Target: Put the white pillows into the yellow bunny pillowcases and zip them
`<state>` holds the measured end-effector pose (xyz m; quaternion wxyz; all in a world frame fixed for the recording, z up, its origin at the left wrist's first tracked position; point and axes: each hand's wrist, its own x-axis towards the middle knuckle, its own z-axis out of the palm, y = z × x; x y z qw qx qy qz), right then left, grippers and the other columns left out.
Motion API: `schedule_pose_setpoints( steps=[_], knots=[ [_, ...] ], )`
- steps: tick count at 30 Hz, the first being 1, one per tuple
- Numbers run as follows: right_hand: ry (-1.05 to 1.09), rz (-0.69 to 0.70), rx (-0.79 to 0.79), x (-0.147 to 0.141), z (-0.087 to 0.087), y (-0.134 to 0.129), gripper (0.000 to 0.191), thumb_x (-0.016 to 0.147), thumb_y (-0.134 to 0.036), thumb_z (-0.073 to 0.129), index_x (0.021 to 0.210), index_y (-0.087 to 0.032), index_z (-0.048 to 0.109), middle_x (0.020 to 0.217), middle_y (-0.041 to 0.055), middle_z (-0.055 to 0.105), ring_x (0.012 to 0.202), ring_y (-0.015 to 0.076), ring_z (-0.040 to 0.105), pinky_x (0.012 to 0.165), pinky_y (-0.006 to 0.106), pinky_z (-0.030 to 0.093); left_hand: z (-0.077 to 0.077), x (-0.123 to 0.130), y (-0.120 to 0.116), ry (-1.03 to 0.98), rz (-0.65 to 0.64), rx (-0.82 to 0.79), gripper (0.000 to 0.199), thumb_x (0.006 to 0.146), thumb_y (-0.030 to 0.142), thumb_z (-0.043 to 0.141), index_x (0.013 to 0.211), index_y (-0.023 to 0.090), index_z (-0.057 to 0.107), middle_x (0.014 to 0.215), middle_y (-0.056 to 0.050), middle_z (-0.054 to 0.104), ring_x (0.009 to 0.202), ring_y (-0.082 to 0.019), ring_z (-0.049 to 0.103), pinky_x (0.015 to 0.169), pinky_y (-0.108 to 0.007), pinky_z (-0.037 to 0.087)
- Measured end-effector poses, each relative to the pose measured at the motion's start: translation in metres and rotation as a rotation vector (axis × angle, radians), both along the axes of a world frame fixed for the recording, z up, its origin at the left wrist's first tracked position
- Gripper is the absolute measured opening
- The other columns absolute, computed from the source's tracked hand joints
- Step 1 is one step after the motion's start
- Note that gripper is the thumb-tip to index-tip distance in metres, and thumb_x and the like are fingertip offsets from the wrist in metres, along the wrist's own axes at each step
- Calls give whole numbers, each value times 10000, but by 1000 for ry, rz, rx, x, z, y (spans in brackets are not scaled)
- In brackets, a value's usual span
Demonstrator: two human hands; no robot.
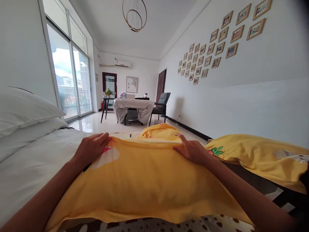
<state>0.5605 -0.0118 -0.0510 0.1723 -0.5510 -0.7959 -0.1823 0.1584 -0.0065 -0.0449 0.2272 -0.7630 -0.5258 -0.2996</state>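
A yellow pillowcase [145, 180] with a white and pink print near its upper left corner is stretched out before me. My left hand [93, 146] has its fingers closed over that upper left corner. At the upper right edge, my right hand [190, 149] pinches the cloth, its index finger raised a little and the other fingers partly hidden. More bunched yellow cloth [160, 130] lies just beyond the top edge. To the right rests a yellow pillow [260, 154] printed with a carrot and an animal.
White pillows [26, 109] are stacked on white bedding [31, 167] at my left. Brown-spotted fabric [149, 225] shows below the pillowcase. Farther off stand a covered table [132, 103], a black chair [162, 104] and a stand with a plant [108, 93]. Glass doors [70, 71] line the left.
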Motion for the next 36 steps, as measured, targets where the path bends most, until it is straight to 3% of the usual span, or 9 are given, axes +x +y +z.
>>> schedule_pose_setpoints(
  steps=[4,7,13,16,20,24,28,33,36],
  knots=[
    [-242,-2,-107,-10,-3,7,502,944,-512,283,756,-165,594,578,76,597,504,184,525,521,285,228,18,1,-10,99,-107,170,391,925,388,271,619,196,422,569,4,466,525,-131,392,545,-257,235],
    [-292,22,-72,-3,-19,19,527,945,-520,284,695,-159,575,577,92,607,477,171,506,504,291,185,7,-2,-15,134,-181,117,398,914,433,315,610,197,417,571,7,465,523,-128,401,548,-260,244],
    [-194,272,349,7,-35,30,562,971,-462,260,569,-164,516,495,55,539,456,121,419,514,292,156,-51,-12,-9,60,-90,-606,326,744,526,560,701,206,513,673,4,573,647,-170,517,576,-246,317],
    [-148,358,494,-6,-23,22,534,966,-423,331,512,-175,461,454,12,468,445,100,358,510,287,174,-52,-15,0,55,-92,-763,389,774,512,505,561,186,491,646,-19,560,686,-184,529,583,-241,333],
    [-108,392,755,-22,0,13,486,943,-346,430,485,-183,429,435,-17,402,449,95,328,510,274,233,-15,-15,10,47,-19,-513,408,835,471,418,554,189,509,595,-18,549,614,-163,488,550,-243,288],
    [-91,363,878,-22,10,15,500,945,-359,421,474,-193,446,429,-16,367,450,104,317,511,280,244,6,-15,14,-51,234,205,314,863,280,372,591,188,498,588,-20,522,573,-149,445,541,-258,238],
    [-152,333,838,-11,-11,29,523,951,-422,383,492,-197,493,434,1,401,470,120,353,532,290,250,-39,-21,21,-61,173,539,292,823,178,423,532,193,407,649,-56,573,704,-176,506,634,-263,338],
    [-230,268,370,-1,-90,50,556,983,-400,277,573,-179,580,516,53,571,517,142,477,557,298,259,-126,-13,29,39,-112,-24,362,893,252,328,566,195,473,627,-58,603,623,-160,539,596,-261,334],
    [-171,211,-4,2,-129,53,591,995,-414,205,653,-164,618,589,73,639,529,148,532,555,284,271,-125,1,19,80,-144,-354,318,877,305,389,616,193,532,601,-32,606,582,-157,541,554,-259,288]
  ],
)
